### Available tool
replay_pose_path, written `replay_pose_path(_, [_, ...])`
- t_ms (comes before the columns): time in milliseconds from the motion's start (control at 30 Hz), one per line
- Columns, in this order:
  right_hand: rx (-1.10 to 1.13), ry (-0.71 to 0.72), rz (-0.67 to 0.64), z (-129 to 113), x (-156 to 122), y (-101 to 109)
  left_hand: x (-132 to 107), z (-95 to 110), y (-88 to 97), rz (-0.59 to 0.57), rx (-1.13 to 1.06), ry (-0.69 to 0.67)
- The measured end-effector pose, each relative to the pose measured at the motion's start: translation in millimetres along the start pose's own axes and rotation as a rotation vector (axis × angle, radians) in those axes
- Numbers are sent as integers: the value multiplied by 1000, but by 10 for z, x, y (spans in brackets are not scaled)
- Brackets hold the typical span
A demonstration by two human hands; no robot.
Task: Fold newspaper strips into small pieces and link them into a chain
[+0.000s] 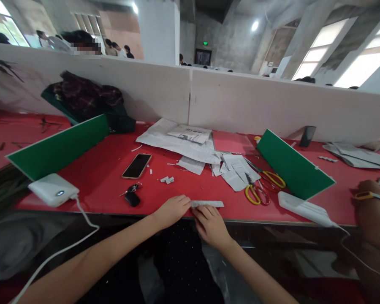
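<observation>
Your strip [209, 204] lies flat at the tabletop's [107, 177] near edge, left of the scissors [256, 193], long axis left-right. Left hand [172, 210] is curled and pinches the strip's left end. Right hand [211, 223] is half-curled, with its fingertips holding the strip just beside. The free end points toward the scissors.

paper strip [209, 204]: left end hidden under the left hand [172, 210]
co-worker's hand [371, 191]: right of the paper strip, cut off
newspaper print [190, 133]: behind the paper strip, unreadable
</observation>
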State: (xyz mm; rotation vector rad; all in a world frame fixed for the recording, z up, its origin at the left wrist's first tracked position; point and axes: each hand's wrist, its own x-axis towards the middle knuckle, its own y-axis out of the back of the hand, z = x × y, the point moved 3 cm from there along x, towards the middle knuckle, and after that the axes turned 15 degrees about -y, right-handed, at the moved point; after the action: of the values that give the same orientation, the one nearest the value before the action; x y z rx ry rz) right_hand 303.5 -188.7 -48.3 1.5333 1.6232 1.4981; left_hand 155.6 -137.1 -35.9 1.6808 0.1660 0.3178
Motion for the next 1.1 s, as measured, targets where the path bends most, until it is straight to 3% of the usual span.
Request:
replay_pose_path(333, [-60, -174, 26, -120, -136, -168, 14, -6, 49, -6, -47, 31])
replay_pose_path(800, [-129, -204, 55, -179, -124, -179, 13, 17, 45, 13, 34, -10])
replay_pose_path(1100, [-115, -209, 4, -181, -121, -141, 26, 37, 24, 9, 27, 10])
